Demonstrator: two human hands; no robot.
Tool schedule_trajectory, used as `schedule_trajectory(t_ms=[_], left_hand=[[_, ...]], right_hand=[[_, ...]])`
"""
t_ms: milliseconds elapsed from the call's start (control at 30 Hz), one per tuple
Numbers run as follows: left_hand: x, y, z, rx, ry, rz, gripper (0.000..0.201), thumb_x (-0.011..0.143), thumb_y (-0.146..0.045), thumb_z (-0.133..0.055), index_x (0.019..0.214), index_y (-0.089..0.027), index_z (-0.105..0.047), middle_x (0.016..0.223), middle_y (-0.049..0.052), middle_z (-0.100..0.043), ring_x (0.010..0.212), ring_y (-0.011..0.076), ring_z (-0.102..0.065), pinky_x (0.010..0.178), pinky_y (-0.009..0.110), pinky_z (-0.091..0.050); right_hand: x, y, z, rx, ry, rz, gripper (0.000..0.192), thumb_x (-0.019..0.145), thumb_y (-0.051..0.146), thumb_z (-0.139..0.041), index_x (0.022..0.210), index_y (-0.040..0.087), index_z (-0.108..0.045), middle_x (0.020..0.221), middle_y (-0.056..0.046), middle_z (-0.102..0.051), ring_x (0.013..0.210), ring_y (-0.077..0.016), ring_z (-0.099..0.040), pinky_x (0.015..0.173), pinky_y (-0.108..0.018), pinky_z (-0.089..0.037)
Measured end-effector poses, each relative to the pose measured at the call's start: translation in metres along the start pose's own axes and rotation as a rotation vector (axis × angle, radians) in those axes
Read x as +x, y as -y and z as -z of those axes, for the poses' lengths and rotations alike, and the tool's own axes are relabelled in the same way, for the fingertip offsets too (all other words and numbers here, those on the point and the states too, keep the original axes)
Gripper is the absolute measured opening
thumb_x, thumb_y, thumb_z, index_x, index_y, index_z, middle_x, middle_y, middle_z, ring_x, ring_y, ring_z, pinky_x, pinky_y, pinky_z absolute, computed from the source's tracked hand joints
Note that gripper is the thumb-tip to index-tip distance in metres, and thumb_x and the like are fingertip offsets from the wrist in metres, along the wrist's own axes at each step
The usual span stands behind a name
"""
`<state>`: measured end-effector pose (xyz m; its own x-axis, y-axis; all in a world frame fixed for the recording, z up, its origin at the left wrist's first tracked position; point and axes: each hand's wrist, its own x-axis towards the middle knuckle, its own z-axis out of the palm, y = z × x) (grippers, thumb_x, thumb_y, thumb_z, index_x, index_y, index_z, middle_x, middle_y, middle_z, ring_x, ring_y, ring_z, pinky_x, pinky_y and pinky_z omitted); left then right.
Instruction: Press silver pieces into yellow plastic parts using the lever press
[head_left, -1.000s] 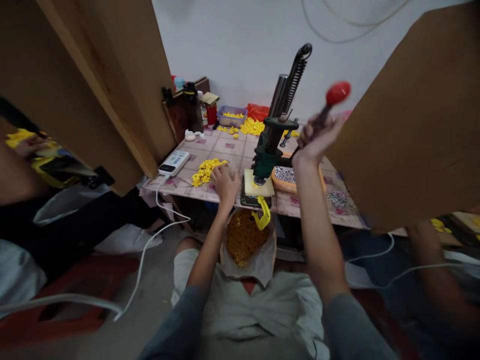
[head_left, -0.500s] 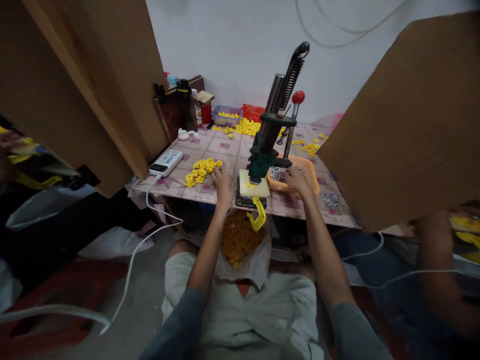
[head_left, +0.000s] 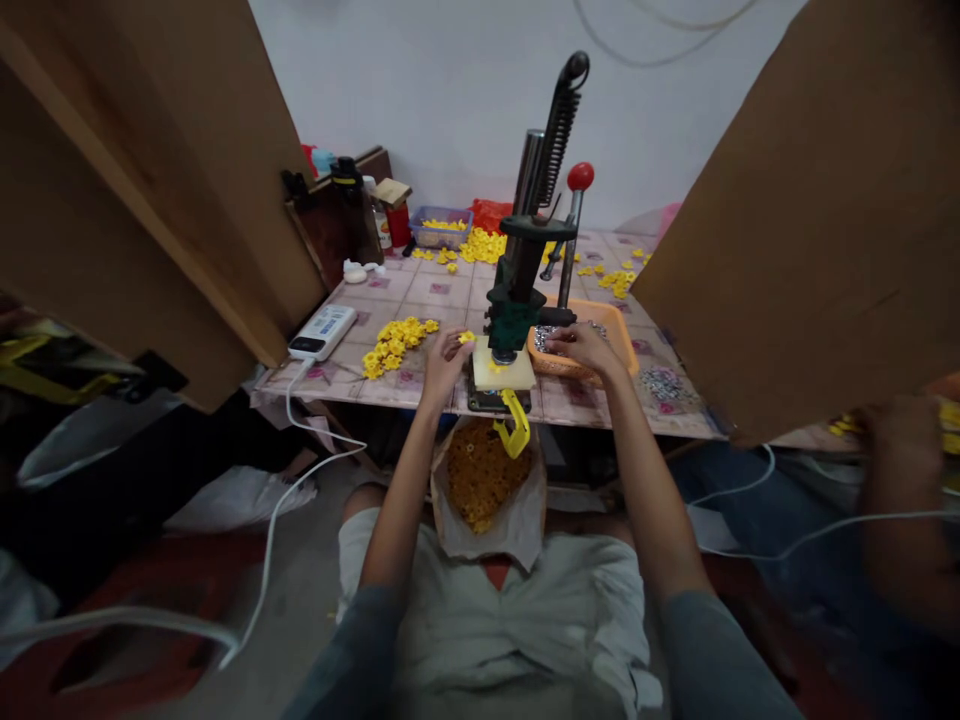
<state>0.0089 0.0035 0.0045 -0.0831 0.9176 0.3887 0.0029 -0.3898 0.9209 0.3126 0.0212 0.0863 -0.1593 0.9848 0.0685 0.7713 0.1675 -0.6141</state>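
Note:
My left hand (head_left: 442, 368) pinches a small yellow plastic flower (head_left: 466, 337) just left of the green hand press (head_left: 516, 310). Under the press head lies a pale square pad (head_left: 504, 374) with a bit of yellow on it. A yellow curved strip (head_left: 514, 428) hangs from the front of the press base. My right hand (head_left: 588, 348) is at the left part of an orange basket (head_left: 626, 345) holding small shiny metal pieces (head_left: 541, 341). Its fingers are closed together; whatever they hold is too small to make out. A pile of yellow flowers (head_left: 394, 345) lies left of my left hand.
A bag of yellow flowers (head_left: 487, 475) sits open between my knees. A white power bank (head_left: 323, 332) with a cable is at left. Cardboard panels (head_left: 810, 230) flank the table. Behind stand a blue basket (head_left: 442, 240) and the red-knobbed lever (head_left: 580, 177). Another person's arm (head_left: 900, 490) shows at right.
My left hand has moved right from the flower pile toward the press, carrying one flower. My right hand has shifted slightly within the basket. The view has tilted a little.

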Motion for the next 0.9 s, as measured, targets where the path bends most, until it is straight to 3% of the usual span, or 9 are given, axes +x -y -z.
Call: schedule_trajectory(t_ms=[100,233,367,500,600,700,800,900], left_hand=[[-0.001,-0.002,-0.002,0.009,0.061,0.009,0.045,0.092,-0.047,-0.079,0.125,-0.018,-0.071,0.12,0.012,-0.078,0.104,0.0208,-0.072,0.093,0.032,-0.058],[-0.004,-0.003,-0.003,0.036,0.152,0.02,0.056,0.09,-0.055,-0.079,0.13,-0.016,-0.075,0.109,0.009,-0.078,0.082,0.0164,-0.065,0.074,0.028,-0.053],[-0.005,-0.004,-0.002,0.033,0.237,0.018,0.059,0.09,-0.057,-0.079,0.134,-0.017,-0.075,0.106,0.007,-0.078,0.079,0.0163,-0.063,0.072,0.027,-0.051],[-0.006,-0.009,0.002,0.053,0.342,0.0,0.052,0.089,-0.057,-0.08,0.121,-0.016,-0.079,0.106,0.007,-0.078,0.082,0.0173,-0.063,0.076,0.028,-0.051],[-0.008,-0.015,0.005,0.062,0.392,-0.004,0.05,0.084,-0.058,-0.084,0.112,-0.017,-0.079,0.109,0.007,-0.077,0.087,0.0183,-0.063,0.078,0.028,-0.049],[-0.009,-0.02,0.007,0.056,0.451,-0.001,0.052,0.078,-0.059,-0.088,0.107,-0.017,-0.077,0.11,0.007,-0.077,0.091,0.0193,-0.065,0.081,0.028,-0.049],[-0.009,-0.022,0.009,0.045,0.508,-0.007,0.052,0.075,-0.058,-0.091,0.105,-0.018,-0.077,0.107,0.006,-0.077,0.097,0.0212,-0.067,0.085,0.03,-0.05],[-0.009,-0.023,0.009,0.055,0.519,-0.005,0.051,0.073,-0.057,-0.092,0.104,-0.018,-0.078,0.107,0.005,-0.078,0.101,0.0229,-0.068,0.089,0.03,-0.05]], right_hand=[[-0.007,0.002,-0.007,-0.061,-0.271,0.004,0.027,0.092,0.039,-0.071,0.089,0.014,-0.08,0.094,-0.013,-0.08,0.089,-0.0264,-0.068,0.082,-0.035,-0.049],[-0.023,0.015,-0.028,-0.086,-0.486,0.213,0.03,0.103,0.04,-0.061,0.101,0.018,-0.081,0.111,-0.016,-0.079,0.104,-0.0305,-0.068,0.096,-0.043,-0.052],[-0.041,0.035,-0.061,-0.133,-0.43,0.452,0.031,0.107,0.035,-0.057,0.099,0.021,-0.084,0.104,-0.014,-0.078,0.106,-0.031,-0.065,0.1,-0.047,-0.05],[-0.057,0.042,-0.082,-0.143,-0.387,0.465,0.027,0.106,0.036,-0.063,0.099,0.023,-0.086,0.097,-0.01,-0.078,0.103,-0.0298,-0.062,0.098,-0.049,-0.047],[-0.066,0.041,-0.086,-0.044,-0.339,0.52,0.025,0.106,0.04,-0.066,0.101,0.027,-0.087,0.096,-0.007,-0.078,0.099,-0.0276,-0.063,0.093,-0.046,-0.05],[-0.071,0.044,-0.086,-0.018,-0.379,0.565,0.026,0.107,0.042,-0.066,0.104,0.027,-0.087,0.096,-0.008,-0.077,0.096,-0.0269,-0.065,0.088,-0.044,-0.052],[-0.072,0.052,-0.083,-0.129,-0.389,0.607,0.028,0.11,0.039,-0.061,0.11,0.026,-0.086,0.098,-0.01,-0.077,0.097,-0.0271,-0.067,0.088,-0.044,-0.052],[-0.075,0.058,-0.078,-0.273,-0.307,0.664,0.032,0.112,0.035,-0.055,0.116,0.026,-0.085,0.099,-0.011,-0.077,0.094,-0.0263,-0.068,0.088,-0.043,-0.051]])
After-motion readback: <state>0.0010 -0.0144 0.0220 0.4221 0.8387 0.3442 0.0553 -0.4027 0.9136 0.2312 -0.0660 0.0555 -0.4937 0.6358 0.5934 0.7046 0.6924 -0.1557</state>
